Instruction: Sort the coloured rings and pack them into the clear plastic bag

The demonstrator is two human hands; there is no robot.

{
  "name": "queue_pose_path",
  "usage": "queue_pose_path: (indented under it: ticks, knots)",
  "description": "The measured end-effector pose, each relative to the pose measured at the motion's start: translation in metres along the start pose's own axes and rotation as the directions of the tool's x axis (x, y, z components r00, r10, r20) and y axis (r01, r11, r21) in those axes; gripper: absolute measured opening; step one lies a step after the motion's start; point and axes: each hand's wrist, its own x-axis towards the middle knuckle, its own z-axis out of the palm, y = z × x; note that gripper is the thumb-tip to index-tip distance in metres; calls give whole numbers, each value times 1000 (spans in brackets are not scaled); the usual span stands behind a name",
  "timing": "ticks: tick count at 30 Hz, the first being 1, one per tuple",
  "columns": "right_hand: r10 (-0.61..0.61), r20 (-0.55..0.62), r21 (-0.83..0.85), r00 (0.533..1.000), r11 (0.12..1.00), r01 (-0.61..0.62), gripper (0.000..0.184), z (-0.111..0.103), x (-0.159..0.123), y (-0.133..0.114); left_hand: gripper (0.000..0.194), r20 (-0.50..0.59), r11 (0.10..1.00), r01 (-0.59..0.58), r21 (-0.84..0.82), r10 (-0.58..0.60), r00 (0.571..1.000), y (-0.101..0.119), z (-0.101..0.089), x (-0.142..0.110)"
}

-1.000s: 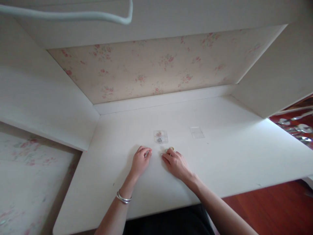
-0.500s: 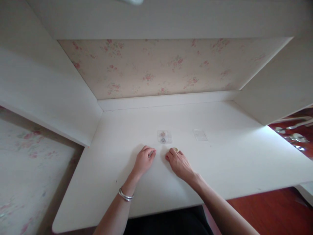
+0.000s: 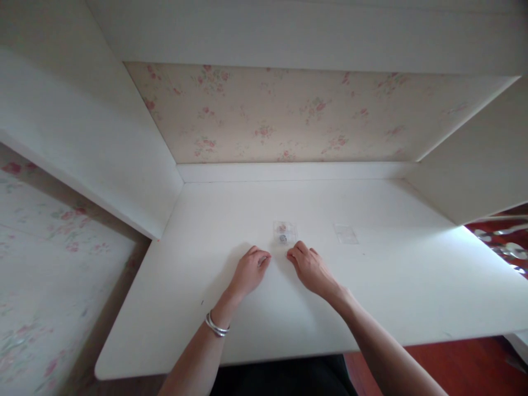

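A small clear plastic box point(image 3: 290, 229) with compartments lies on the white desktop, just beyond my hands. Inside it sit a few tiny reddish and dark grey pieces point(image 3: 282, 238), too small to name. My left hand point(image 3: 249, 269) rests near the box's front left, its fingers curled and thumb pressed against them; whatever is between them is hidden. Close to the box's front right corner, my right hand point(image 3: 310, 268) has its fingertips pinched together, and I cannot make out what they hold. A flat clear plastic piece, like a lid point(image 3: 345, 234), lies farther right.
The white desk point(image 3: 396, 286) is bounded by a side panel point(image 3: 119, 165) on the left and a floral-papered wall point(image 3: 289, 115) behind. A tiny dark speck point(image 3: 202, 302) lies left of my left forearm. Beyond the right edge, metallic legs point(image 3: 515, 250) show above the red floor.
The view has shifted a little. My right hand has come closer to the box, and the small yellowish thing seen beside its fingers is no longer visible. My left hand keeps its curled pose.
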Motion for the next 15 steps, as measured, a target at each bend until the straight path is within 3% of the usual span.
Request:
queue_pose_path:
  ticks: [3,8,11,15]
  knots:
    - [53,-43,5,998,999,-53,28,-6,20,8,20,-6,1000,-8,3,8,1000,0,-1,0]
    - [72,-17,-42,997,997,-72,28,-9,48,11,19,-12,1000,-19,-7,19,1000,-1,-3,1]
    - [59,-5,-51,998,997,-60,28,-8,54,11,19,-5,1000,-13,-7,13,1000,-2,-3,2]
    - [96,-107,26,990,995,-94,27,-7,49,23,19,7,1000,-16,5,16,1000,-2,-3,2]
